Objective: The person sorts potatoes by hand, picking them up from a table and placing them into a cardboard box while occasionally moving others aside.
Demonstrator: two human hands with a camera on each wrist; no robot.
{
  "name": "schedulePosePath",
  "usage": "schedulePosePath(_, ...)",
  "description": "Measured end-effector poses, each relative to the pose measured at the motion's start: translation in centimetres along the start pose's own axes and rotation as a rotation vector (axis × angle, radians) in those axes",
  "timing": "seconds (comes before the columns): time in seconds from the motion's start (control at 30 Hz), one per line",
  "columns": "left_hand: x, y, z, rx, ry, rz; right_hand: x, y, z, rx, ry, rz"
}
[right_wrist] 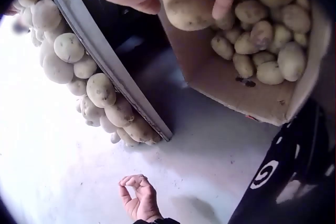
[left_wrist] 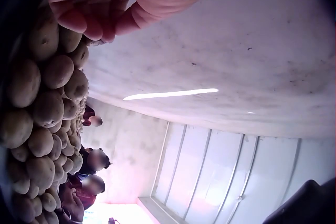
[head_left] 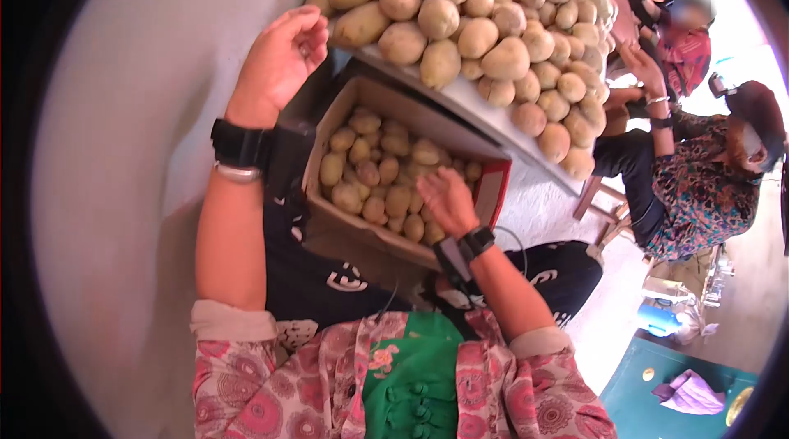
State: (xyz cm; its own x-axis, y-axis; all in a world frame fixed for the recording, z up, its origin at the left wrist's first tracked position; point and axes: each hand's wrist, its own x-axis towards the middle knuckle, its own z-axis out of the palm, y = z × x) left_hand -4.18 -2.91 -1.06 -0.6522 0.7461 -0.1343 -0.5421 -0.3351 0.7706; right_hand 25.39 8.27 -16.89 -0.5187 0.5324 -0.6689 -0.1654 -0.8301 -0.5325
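Observation:
My right hand (head_left: 448, 201) is over a cardboard box (head_left: 325, 192) of potatoes. In the right wrist view, its thumb and fingers lie on either side of a large pale potato (right_wrist: 186, 4), which overlaps the box wall; the head view hides this grip behind the hand. Smaller potatoes (right_wrist: 260, 37) lie below it in the box. My left hand (head_left: 279, 57) is raised beside the near left corner of a table heaped with potatoes (head_left: 440, 18). Its fingers are loosely bent with nothing between them, and in the left wrist view the fingertips (left_wrist: 73, 20) hang beside the heap.
The table edge (head_left: 460, 106) runs just above the box, with potatoes close along it. A pale wall (head_left: 123, 151) rises at my left. Other people (head_left: 707, 168) sit at the right along the table. A teal surface (head_left: 633, 390) with a purple cloth stands at the lower right.

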Motion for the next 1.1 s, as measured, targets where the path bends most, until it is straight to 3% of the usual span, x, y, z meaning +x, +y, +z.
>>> schedulePosePath(0.03,-0.1,0.0,0.0,-0.004,0.008,-0.002,-0.3,0.1,-0.1,0.011,-0.083,0.004)
schedulePosePath(0.17,-0.4,0.4,0.2,-0.017,0.085,0.028,-2.4,0.6,-0.2,-0.026,-0.064,0.052)
schedulePosePath(0.23,-0.4,0.1,0.3,-0.010,0.080,0.048,-3.2,0.2,-0.6,-0.035,-0.157,0.163)
schedulePosePath(0.4,-0.7,-0.3,1.0,0.031,0.120,0.097,-4.5,-2.4,1.1,-0.157,-0.179,0.148)
schedulePosePath(0.53,-0.7,-0.2,1.3,-0.006,0.125,0.112,-5.7,-8.9,8.2,-0.495,-0.464,-0.166)
schedulePosePath(0.6,-0.8,-0.1,1.2,-0.003,0.120,0.123,-6.1,-12.5,12.3,-0.711,-0.475,-0.366)
schedulePosePath(0.67,-0.8,-0.3,1.4,-0.006,0.111,0.123,-3.9,-16.0,15.5,-0.985,-0.476,-0.694)
schedulePosePath(0.73,-1.0,0.0,1.4,0.011,0.146,0.129,0.3,-18.9,18.2,-1.186,-0.344,-1.176)
schedulePosePath(0.77,-1.0,0.2,1.3,0.010,0.151,0.138,1.2,-20.1,19.6,-1.299,-0.296,-1.235)
schedulePosePath(0.83,-1.1,0.3,1.1,0.021,0.140,0.123,2.0,-21.3,22.5,-1.536,-0.221,-1.250)
schedulePosePath(0.93,-1.0,0.5,0.9,-0.001,0.139,0.127,4.5,-20.9,25.5,-1.738,-0.268,-1.271)
schedulePosePath(0.97,-1.0,0.6,0.9,-0.008,0.142,0.126,5.1,-20.7,26.3,-1.869,-0.216,-1.195)
schedulePosePath(1.07,-1.1,1.0,1.1,-0.016,0.152,0.127,7.6,-19.9,27.7,-1.899,-0.177,-1.189)
schedulePosePath(1.1,-1.1,1.0,1.2,-0.018,0.157,0.124,8.2,-19.7,28.4,-1.916,-0.151,-1.094)
